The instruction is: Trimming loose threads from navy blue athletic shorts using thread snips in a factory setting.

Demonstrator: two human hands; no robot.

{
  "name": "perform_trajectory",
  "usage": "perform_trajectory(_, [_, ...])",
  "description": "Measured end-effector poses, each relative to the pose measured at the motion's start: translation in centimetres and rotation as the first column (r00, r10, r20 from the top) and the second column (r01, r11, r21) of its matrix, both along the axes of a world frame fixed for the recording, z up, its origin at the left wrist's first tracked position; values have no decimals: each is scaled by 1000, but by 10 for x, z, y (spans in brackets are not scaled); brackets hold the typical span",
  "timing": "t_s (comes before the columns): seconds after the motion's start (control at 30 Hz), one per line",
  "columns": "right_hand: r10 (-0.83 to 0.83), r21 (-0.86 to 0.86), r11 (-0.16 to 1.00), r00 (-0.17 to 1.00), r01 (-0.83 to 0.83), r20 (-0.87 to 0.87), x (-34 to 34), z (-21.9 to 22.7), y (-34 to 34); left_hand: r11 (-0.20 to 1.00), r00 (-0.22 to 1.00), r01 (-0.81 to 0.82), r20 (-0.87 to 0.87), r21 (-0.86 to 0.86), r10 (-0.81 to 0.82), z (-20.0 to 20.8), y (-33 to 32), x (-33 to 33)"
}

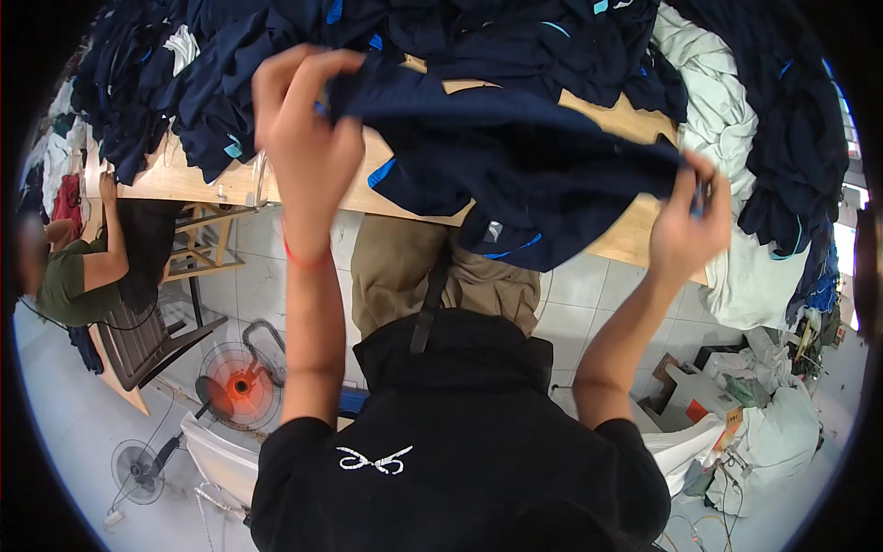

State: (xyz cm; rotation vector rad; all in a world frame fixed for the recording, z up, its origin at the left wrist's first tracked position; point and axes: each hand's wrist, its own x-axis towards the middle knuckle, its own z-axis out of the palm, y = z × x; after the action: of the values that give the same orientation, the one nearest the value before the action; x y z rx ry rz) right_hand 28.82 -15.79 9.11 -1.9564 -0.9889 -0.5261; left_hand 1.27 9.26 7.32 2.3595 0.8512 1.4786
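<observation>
A dark navy cloth garment [524, 152] with bright blue edging stretches between my hands above the wooden table's front edge, blurred by motion. At its upper left end, the curled fingers of my left hand [308, 129] grip the cloth. My right hand [690, 221] is closed on the right end, lower than the left. A small blue bit shows between the right fingers, too blurred to name. The garment's lower part hangs loose over the front edge, above my lap, with a small pale label [494, 232] on it.
Heaped navy garments [230, 83] cover the back of the wooden table [635, 230]. Pale green-white cloth [727, 138] drapes down at the right. At far left a co-worker [78, 267] sits at the table. Two fans [241, 385] stand on the floor at left; bagged cloth [773, 442] lies at right.
</observation>
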Motion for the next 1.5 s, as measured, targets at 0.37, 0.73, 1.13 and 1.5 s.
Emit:
perform_trajectory(0.37, [504,287,827,863,-484,2,-1,43,-47,920,917,390,-108,45,-384,75,-20,-37])
perform_trajectory(0.73, [78,-329,770,593,-546,-801,-34,-59,-74,519,898,158,-96,-840,-430,-66,-22,-61])
perform_trajectory(1.13, [2,-285,903,667,-321,-745,-25,-71,-73,842,968,248,80,-479,-240,-101,-46,2])
perform_trajectory(1.5, [77,-122,936,529,-330,-845,-52,-150,44,747,997,-81,-66,-660,49,-127,-106,-3])
